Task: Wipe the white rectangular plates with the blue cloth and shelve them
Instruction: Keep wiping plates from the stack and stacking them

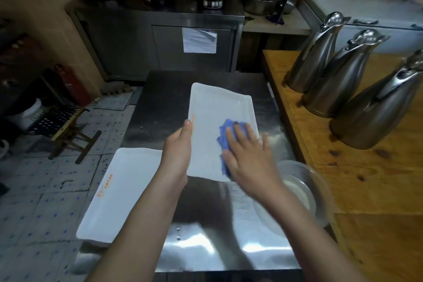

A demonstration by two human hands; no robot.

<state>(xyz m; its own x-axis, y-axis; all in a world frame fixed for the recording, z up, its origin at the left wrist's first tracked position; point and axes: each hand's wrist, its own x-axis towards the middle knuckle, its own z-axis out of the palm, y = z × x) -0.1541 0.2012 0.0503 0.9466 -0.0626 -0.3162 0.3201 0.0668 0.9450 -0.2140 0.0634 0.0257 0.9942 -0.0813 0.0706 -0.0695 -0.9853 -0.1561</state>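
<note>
A white rectangular plate [215,110] is held above the steel table [164,103]. My left hand [177,149] grips its left edge, thumb on top. My right hand [248,155] lies flat with spread fingers on the blue cloth [225,130], pressing it onto the plate's right side. A second white rectangular plate [119,192] with an orange logo lies at the table's front left corner, overhanging the edge.
A clear glass bowl [304,181] sits at the table's right edge beside my right wrist. Three steel jugs [336,80] stand on the wooden counter [377,185] to the right. A steel cabinet [160,41] with pots is behind; tiled floor and a stool [64,126] lie left.
</note>
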